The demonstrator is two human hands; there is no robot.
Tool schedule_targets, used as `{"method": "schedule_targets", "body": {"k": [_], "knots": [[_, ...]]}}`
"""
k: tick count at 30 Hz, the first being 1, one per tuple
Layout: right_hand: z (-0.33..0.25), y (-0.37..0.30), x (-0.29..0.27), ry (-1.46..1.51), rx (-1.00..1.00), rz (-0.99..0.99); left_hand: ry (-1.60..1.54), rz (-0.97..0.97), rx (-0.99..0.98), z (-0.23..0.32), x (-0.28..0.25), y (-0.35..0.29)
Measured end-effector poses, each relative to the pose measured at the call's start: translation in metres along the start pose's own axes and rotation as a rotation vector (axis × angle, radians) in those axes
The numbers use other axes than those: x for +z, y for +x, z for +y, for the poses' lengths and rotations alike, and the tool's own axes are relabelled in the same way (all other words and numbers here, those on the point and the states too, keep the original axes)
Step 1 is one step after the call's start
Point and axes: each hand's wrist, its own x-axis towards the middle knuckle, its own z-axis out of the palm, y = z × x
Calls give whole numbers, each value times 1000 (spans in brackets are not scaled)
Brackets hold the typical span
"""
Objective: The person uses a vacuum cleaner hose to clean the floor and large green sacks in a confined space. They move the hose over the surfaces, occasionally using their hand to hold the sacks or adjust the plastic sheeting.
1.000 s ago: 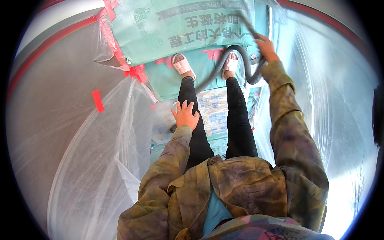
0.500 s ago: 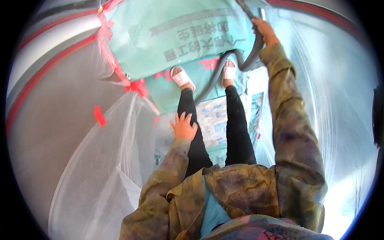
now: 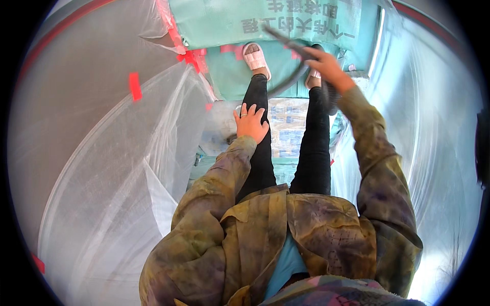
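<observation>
My right hand (image 3: 326, 65) is closed around a grey flexible hose (image 3: 294, 79), out in front of my right foot. A straighter, motion-blurred dark piece (image 3: 284, 40) points from that hand to the upper left. Part of the hose loops down toward my feet, and a ribbed length hangs beside my right leg. My left hand (image 3: 252, 124) rests on my left leg in black trousers, its fingers spread and holding nothing.
Green printed protective sheeting (image 3: 219, 25) covers the surface ahead and under my pink sandals (image 3: 256, 60). Clear plastic film (image 3: 117, 188) hangs at left, fixed with red tape (image 3: 135, 86). More film (image 3: 408, 127) hangs at right. A patterned panel (image 3: 288, 127) shows between my legs.
My right hand has come nearer and slightly left, bringing the hose with it. My left hand stays on my leg. The view has tilted, so the sheeting sits higher.
</observation>
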Motion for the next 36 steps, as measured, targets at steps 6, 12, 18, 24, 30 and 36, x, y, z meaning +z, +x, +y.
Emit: {"method": "schedule_targets", "body": {"k": [6,12,18,24,30,36], "knots": [[22,60,90,-194,35,80,8,5,2,-3,6,1],[107,-31,-23,-81,193,317,-26,-10,-26,-12,10,-2],[101,-105,-85,-133,483,492,-52,-15,-24,-16,4,-4],[-30,6,42,-114,124,197,-51,8,-23,-22,7,-4],[-22,76,61,-36,183,64,-76,14,-34,-27,9,-5],[115,-32,-65,-339,171,592,-130,18,-4,-27,2,-2]]}}
